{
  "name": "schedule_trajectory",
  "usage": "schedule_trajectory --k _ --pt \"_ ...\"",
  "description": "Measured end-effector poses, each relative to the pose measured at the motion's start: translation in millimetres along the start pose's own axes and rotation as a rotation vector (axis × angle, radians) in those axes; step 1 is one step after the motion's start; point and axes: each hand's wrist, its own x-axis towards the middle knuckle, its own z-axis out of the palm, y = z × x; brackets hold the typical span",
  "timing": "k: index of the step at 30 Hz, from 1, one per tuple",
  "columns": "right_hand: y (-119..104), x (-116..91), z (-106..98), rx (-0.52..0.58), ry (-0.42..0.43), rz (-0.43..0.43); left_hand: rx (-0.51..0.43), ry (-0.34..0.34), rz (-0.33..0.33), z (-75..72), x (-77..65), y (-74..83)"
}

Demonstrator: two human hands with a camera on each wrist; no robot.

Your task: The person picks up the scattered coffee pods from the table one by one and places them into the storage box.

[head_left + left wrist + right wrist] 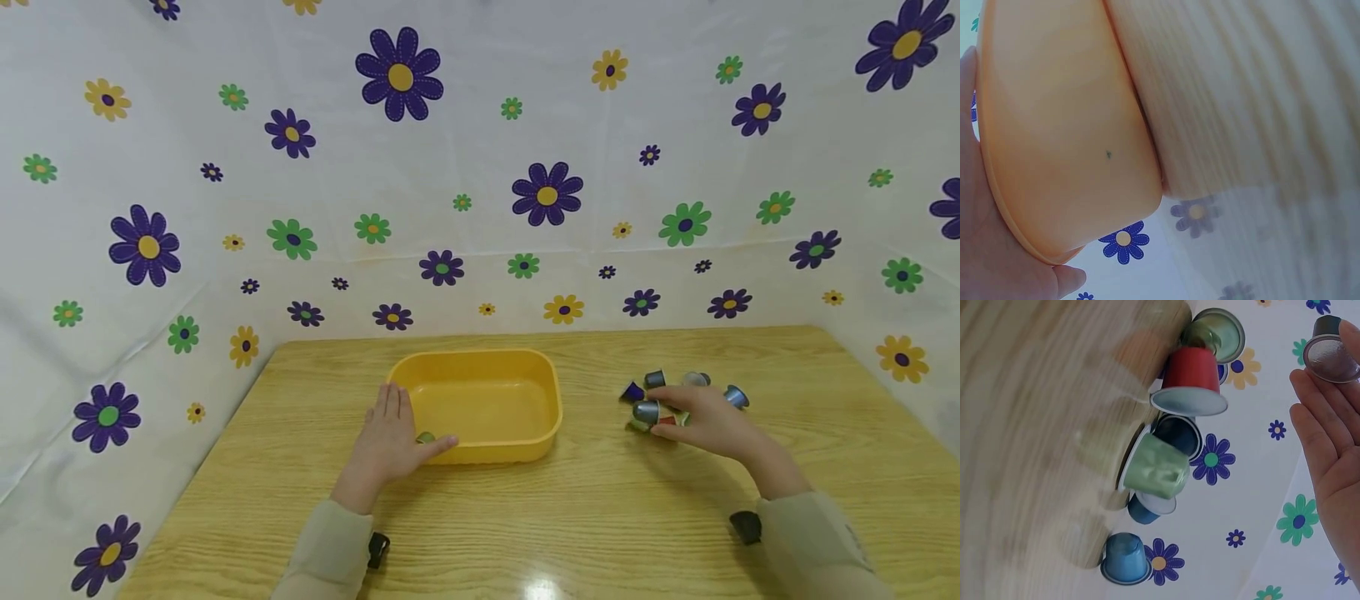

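Note:
My left hand [386, 442] rests on the left front corner of a yellow plastic tray [487, 454], fingers straight and thumb spread along the front rim. A small green coffee capsule [425, 437] shows inside the tray beside that thumb. To the right, my right hand [708, 421] pinches a grey-blue coffee capsule [647, 411] between thumb and fingertips, over a loose group of capsules. In the right wrist view its silver lid faces the camera. A red capsule [1191, 372], a light green capsule [1159, 465] and a blue capsule [1125, 559] lie below on the table.
The wooden table [600, 525] stretches around the tray and ends at a white flower-print cloth [465, 150] behind and at the sides. A dark blue capsule [632, 392] and a grey capsule [655, 379] lie at the group's left and back.

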Motion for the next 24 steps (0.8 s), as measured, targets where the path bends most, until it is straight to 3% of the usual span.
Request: schedule_trajectory --k 8,17,24 --pt "-6 11 5 0.013 -0.008 0.031 0.003 -0.003 0.0 0.2 0.4 -1.1" --pt "-12 19 9 0.045 -0.025 0.005 -0.003 -0.007 0.0 -1.0 0.1 0.4" --pt "-20 27 13 -0.001 -0.006 -0.014 0.001 -0.006 -0.004 -1.2 -0.4 0.9"
